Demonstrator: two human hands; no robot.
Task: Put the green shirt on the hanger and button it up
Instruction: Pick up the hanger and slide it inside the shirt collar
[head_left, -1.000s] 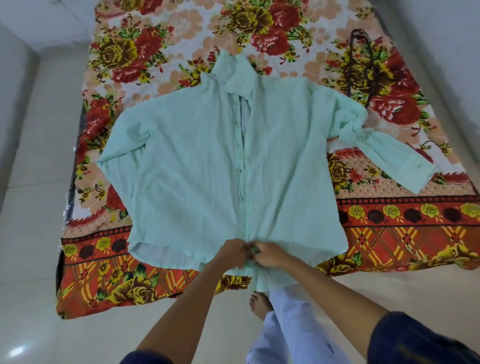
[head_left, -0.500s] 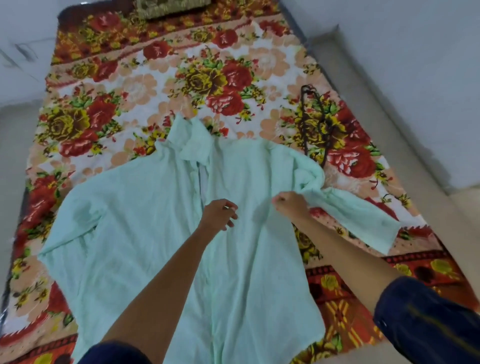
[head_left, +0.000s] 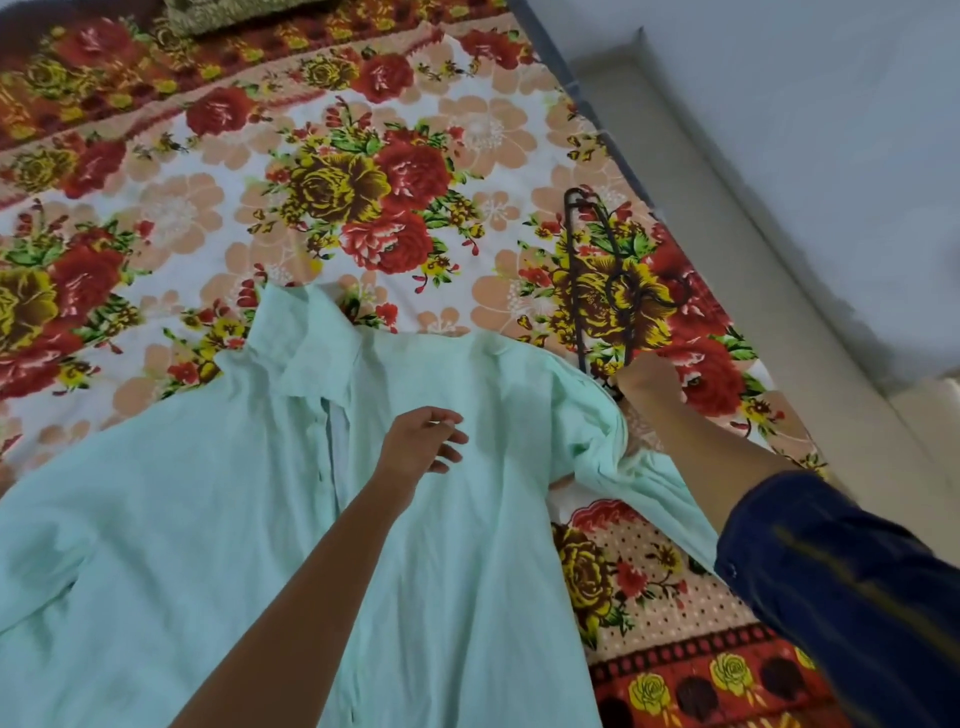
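Now the right hand (head_left: 649, 376) closes its fingers on the hanger (head_left: 605, 291) near the bed's right edge, the left hand (head_left: 423, 441) open above the green shirt (head_left: 260, 519); next, judging by this, lift it to the collar.

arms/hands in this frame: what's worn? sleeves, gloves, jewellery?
Both hands are bare, no gloves. The left hand and its forearm are uncovered; a sliver of dark sleeve may show at the bottom edge. The right hand also has a bare forearm, with a dark navy sleeve pushed up past it, a small button near the cuff. No rings or watch clearly visible.

shirt (head_left: 234, 545) hem cut off, hanger (head_left: 597, 280) end hidden
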